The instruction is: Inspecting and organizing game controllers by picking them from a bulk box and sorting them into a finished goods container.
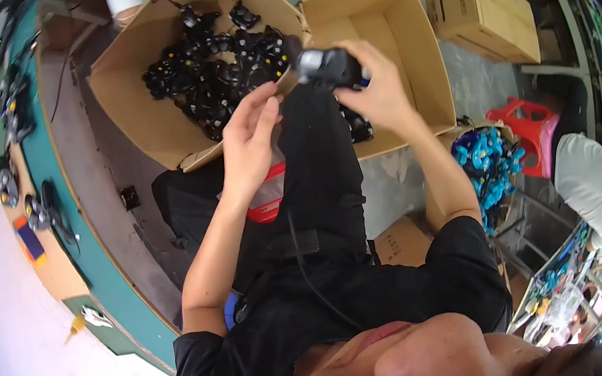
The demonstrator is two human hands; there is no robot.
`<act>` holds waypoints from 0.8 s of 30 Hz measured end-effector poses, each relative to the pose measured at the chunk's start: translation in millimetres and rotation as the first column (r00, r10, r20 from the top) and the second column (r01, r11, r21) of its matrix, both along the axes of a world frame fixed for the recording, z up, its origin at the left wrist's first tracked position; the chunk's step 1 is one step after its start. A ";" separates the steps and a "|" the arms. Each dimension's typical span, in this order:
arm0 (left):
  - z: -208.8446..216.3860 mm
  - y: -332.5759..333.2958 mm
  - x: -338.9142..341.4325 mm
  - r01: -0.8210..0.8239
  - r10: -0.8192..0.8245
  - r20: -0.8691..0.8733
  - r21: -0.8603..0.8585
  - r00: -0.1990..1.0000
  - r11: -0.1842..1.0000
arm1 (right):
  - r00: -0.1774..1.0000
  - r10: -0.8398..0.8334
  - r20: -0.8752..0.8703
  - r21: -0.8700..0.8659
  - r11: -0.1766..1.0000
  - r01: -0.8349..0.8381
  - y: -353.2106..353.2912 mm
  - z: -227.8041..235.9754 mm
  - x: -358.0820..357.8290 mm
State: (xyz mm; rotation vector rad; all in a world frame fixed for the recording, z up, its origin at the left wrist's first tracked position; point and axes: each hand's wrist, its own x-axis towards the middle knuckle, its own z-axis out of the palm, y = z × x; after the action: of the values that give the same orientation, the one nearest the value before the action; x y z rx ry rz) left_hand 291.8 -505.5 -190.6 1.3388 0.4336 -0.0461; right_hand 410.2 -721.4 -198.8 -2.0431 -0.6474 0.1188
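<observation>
My right hand (379, 86) grips a black game controller (331, 68) by its right end, above the gap between two cardboard boxes. The controller is slightly blurred and seen edge-on, with a pale patch at its left end. My left hand (252, 133) is raised left of it, fingers stretched out and nothing visible in them. Beyond that hand, an open cardboard box (127, 108) holds a heap of black game controllers (224, 65) with small yellow spots. A second open box (418, 66) stands behind my right hand; a few black pieces (359, 127) show at its near left corner.
A green-edged bench (77, 194) on the left carries more controllers (42, 211). At right are a box of turquoise controllers (487, 159), a red plastic stool (529, 131) and closed cartons (483, 8). Another person's pale-clothed body (595, 183) is at far right. Something red (265, 204) lies by my legs.
</observation>
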 end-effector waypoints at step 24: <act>-93.8 42.6 -18.1 0.368 -0.081 -0.605 0.366 0.792 0.855 | 0.964 0.036 -0.265 -0.706 0.673 -0.219 -35.0 -539.9 203.4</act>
State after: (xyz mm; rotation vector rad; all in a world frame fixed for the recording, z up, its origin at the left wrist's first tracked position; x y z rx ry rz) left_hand 273.7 -462.8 -284.4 1.8587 0.8260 -0.6045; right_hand 613.6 -756.5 -738.7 -2.6909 -0.6554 0.8128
